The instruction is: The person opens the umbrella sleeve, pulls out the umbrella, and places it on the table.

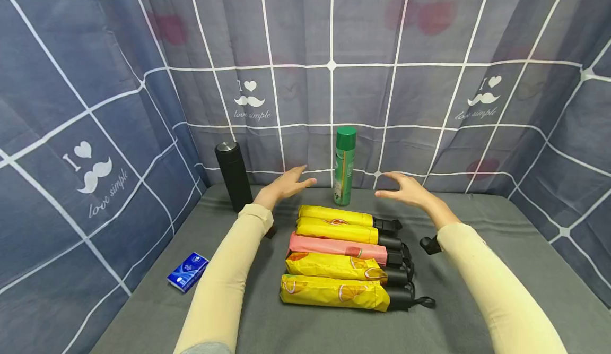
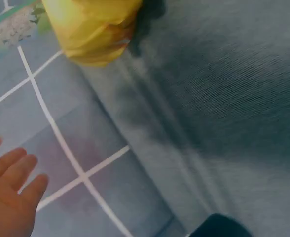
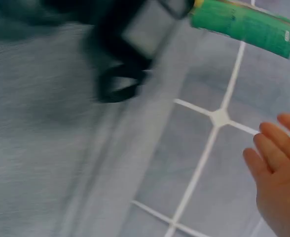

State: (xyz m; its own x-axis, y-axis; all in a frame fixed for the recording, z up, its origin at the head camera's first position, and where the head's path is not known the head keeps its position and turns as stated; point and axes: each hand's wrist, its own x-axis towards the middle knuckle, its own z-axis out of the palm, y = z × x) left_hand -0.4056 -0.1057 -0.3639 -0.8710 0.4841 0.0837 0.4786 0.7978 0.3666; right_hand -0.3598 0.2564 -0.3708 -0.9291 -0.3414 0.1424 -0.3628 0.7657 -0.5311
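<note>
Several folded umbrellas lie side by side on the grey surface in the head view, their black handles to the right. One is a pink umbrella (image 1: 329,246); the others are yellow, with an orange-print yellow umbrella (image 1: 334,292) nearest. My left hand (image 1: 286,185) hovers beyond the row's far left end, fingers extended, holding nothing. Across from it, my right hand (image 1: 406,190) is above the far right end, also empty with fingers spread. Between the hands and a little farther back stands a green spray can (image 1: 345,168). Each wrist view shows straight fingers touching nothing.
A black flask (image 1: 234,176) stands at the back left, close to my left forearm. The blue tissue pack (image 1: 188,272) lies left of that arm. A grey-blue checked curtain (image 1: 305,99) encloses the back and sides of the grey surface (image 1: 267,322).
</note>
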